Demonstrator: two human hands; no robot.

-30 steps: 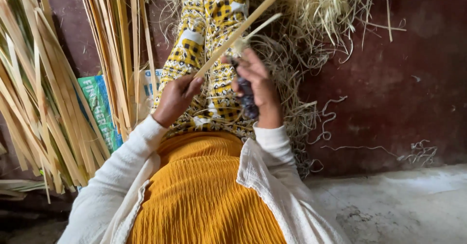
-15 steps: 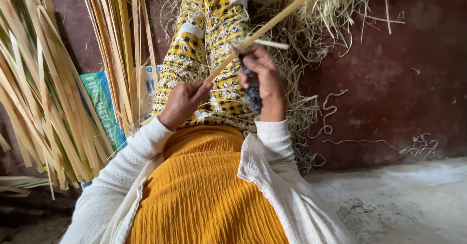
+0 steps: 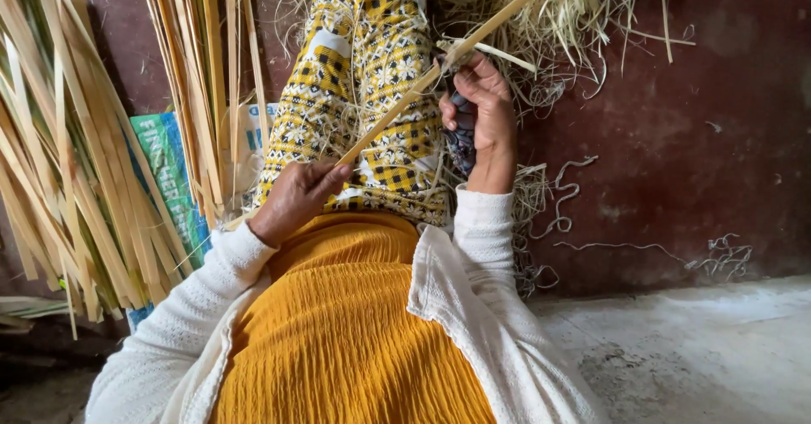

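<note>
Strip (image 3: 422, 95) has slid further up through the right hand (image 3: 481, 116), both grips closed on it, left hand (image 3: 296, 196) low; shaving advances.

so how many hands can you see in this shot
2. The left hand holds the lower end of a long bamboo strip over the patterned skirt. The right hand grips the strip higher up, with a dark tool partly hidden in its grip.

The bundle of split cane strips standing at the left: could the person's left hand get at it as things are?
Probably yes. The left hand lies beside the bundle of cane strips with nothing between them, but it currently grips the long strip, so it would have to let go first.
</note>
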